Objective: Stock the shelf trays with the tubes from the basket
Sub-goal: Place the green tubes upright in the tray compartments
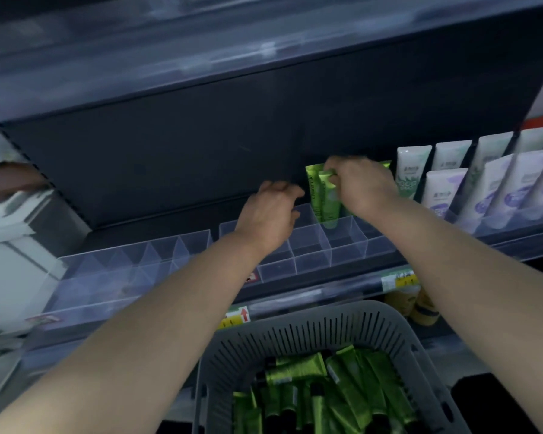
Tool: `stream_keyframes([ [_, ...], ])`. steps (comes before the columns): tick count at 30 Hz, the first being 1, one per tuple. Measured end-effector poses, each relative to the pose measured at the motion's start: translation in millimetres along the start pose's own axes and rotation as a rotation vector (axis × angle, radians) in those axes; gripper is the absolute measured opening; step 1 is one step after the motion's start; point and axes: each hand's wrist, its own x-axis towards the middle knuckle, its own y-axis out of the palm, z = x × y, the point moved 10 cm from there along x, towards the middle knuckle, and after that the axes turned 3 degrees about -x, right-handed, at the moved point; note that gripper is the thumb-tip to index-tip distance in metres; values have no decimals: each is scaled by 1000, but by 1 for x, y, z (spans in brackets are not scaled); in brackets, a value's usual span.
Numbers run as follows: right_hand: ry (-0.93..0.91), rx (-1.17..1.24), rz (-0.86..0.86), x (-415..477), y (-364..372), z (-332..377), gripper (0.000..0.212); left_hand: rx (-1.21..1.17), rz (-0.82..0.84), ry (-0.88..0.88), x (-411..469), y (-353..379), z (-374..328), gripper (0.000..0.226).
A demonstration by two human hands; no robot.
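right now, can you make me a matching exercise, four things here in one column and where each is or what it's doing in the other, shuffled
1. right hand
2. left hand
3. basket
4. white tubes

A. upright on the shelf, far right
B. below the shelf, holding loose green tubes
C. over the clear tray, holding nothing
D. gripping a green tube standing in that tray

Pairs: 1-D, 2-C, 3-B, 4-A

Two hands (268, 211) (362, 186), one grey basket (298, 335), two clear trays (123, 270) (348, 245), at least three upright green tubes (323, 198).
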Motion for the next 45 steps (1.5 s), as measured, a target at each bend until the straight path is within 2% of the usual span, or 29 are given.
stream_keyframes([
  [7,-13,-31,-16,-1,6,2,37,3,24,14,-8,-1,-2,44],
  [16,-134,-41,-254,-40,-23,18,41,-32,18,52,-31,0,-19,41],
  [21,-173,-30,-204,-89,0,25,40,26,34,116,-60,16,-29,40],
  [26,-164,48,-136,-151,40,23,28,-12,39,188,-109,45,-39,35],
  [31,-136,38,90,-206,108,15,31,-96,122,113,-157,89,-34,37],
  [39,99,13,584,-265,192,-30,41,-224,452,-153,-228,184,-17,39],
  [45,173,-80,840,-295,221,-38,44,-280,512,-179,-235,215,-34,36],
])
